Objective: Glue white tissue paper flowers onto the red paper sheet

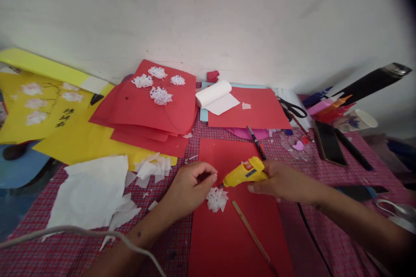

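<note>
My right hand [281,179] is wrapped round a yellow hot glue gun [243,173], its nozzle aimed left and down. Just beyond the nozzle lies a white tissue-paper flower [217,199] on a red paper sheet [240,233]. My left hand [195,186] is pinched above and beside that flower, thumb against fingertips, close to the nozzle. What it holds, if anything, is too small to make out. A thin wooden stick [251,229] rests on the same sheet, below the glue gun. Small cut tissue squares [152,169] are heaped to the left of my left hand.
Red sheets with several paper flowers [160,95] lie at the back left, beside yellow papers [74,99]. A paper roll [214,95], a pen [256,143], scissors [294,110], a phone [329,143] and a paper cup [355,121] stand or lie further back and right. A cable [97,233] crosses the lower left.
</note>
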Demonstrator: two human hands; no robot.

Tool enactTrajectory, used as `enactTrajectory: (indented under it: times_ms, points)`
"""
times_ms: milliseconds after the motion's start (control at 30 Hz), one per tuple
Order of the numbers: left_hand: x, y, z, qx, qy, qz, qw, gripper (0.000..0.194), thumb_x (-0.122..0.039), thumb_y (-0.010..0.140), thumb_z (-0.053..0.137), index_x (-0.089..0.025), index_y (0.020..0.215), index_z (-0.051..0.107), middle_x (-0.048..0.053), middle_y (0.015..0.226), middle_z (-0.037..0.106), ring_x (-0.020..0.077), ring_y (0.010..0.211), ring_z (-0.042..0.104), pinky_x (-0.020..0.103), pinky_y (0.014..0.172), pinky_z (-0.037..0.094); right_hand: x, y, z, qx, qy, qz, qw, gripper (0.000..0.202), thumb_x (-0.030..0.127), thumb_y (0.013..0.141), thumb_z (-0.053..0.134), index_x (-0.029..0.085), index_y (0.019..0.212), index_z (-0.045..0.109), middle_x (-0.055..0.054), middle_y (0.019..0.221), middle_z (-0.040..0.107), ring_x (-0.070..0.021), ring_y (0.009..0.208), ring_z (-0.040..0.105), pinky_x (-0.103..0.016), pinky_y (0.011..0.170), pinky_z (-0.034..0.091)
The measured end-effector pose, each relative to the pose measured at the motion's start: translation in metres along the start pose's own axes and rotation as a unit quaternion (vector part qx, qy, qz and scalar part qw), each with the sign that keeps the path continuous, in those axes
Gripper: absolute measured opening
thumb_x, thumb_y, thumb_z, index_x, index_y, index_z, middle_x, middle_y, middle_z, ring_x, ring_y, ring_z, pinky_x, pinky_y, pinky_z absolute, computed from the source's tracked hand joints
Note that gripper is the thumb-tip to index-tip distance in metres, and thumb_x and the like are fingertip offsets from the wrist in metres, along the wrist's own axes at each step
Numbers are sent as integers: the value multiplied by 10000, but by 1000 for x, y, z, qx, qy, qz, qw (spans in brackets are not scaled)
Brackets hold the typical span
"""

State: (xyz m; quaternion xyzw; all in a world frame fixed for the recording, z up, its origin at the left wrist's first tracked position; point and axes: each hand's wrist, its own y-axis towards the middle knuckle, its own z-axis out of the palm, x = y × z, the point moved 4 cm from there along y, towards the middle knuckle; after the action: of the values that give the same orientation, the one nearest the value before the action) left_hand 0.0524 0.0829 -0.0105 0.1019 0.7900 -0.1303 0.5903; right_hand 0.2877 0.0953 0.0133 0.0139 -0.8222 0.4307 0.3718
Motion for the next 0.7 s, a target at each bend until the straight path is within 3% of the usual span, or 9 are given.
enactTrajectory:
  times_ms: [500,700]
  points:
    - [2,-1,0,1,7,6,1000,134,-212,874,567,-202,856,699,6,764,693,133,685,611,245,625,460,-3,2,-1,27,13,-11,999,253,411,827,683,177,920,703,41,598,528,-78,468,425,-185,433,353]
    - [-1,0,-1,-2,11,12,1000,146,-217,874,560,-207,852,704,12,774,705,139,689,615,252,628,463,-11,5,-6,1,7,-13,1000,286,447,828,686,177,917,713,30,590,536,-91,464,439,-197,420,333]
